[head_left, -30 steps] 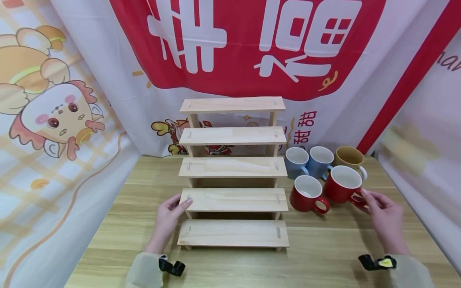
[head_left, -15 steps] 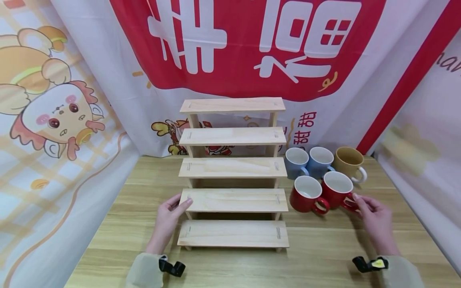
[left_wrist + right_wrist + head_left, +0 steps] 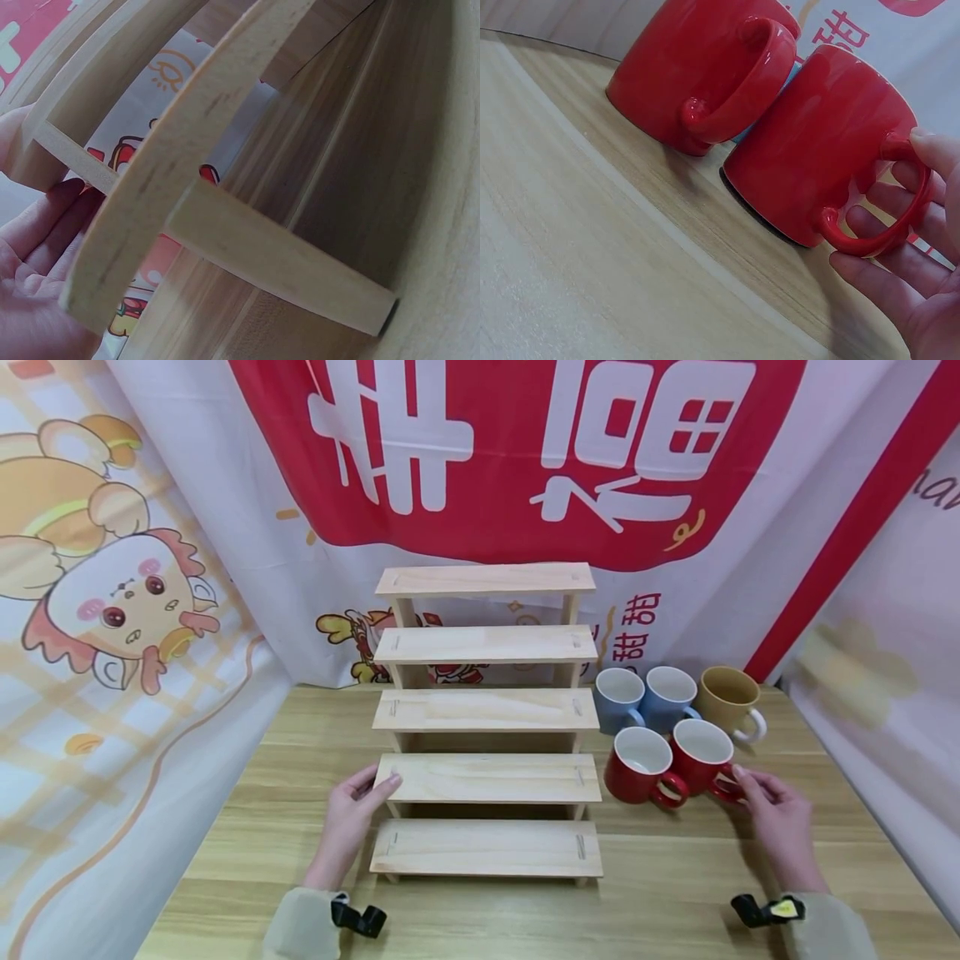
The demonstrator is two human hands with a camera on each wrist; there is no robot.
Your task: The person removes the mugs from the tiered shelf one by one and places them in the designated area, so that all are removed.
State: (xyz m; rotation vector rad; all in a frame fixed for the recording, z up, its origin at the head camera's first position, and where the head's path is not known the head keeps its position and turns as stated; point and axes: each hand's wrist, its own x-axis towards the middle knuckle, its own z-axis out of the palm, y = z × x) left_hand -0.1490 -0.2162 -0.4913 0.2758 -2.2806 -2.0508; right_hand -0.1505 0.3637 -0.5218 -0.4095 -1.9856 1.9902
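A stepped wooden display shelf (image 3: 487,777) stands in the middle of the table. My left hand (image 3: 356,806) grips the left end of its second board from the bottom, thumb on top and fingers underneath. On the right, my right hand (image 3: 780,822) holds a red mug (image 3: 693,768) by its handle, thumb on the outside and fingers behind the loop in the right wrist view. That mug is upright, close to the table. Left of it a second red mug (image 3: 682,75) stands with its handle turned toward the front right.
Behind the red mugs, two blue mugs (image 3: 617,710) and a tan mug (image 3: 723,702) with a pale handle stand in a row. Printed cloth (image 3: 330,602) hangs at the back and along both sides. The wooden table (image 3: 660,885) stretches in front of the shelf.
My right hand has moved the held red mug to the left and down, beside the other red mug. The left hand keeps its grip on the shelf board.
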